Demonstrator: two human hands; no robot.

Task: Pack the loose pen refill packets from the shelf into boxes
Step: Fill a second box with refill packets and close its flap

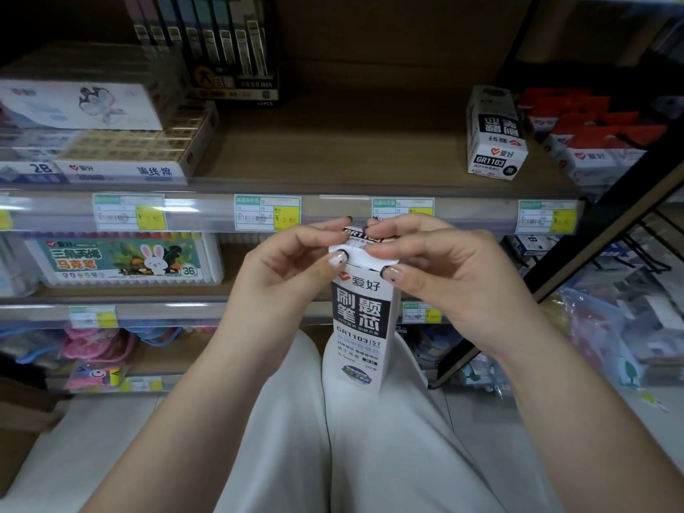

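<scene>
Head view: left hand (292, 261) & right hand (425, 261) pinching top flaps of refill box (361, 320) upright on lap. Probably light, thin card, crushable — better gripped at sidewalls.

On the shelf's left end you see stacked eraser boxes (137, 149) under a white illustrated box (81, 103). A black display of pens (225, 50) stands at the back edge. Price tags (267, 212) line the shelf's front rail. One shelf down lies a marker set with a rabbit picture (122, 259). Red-topped packs (596, 138) fill the right end.
</scene>
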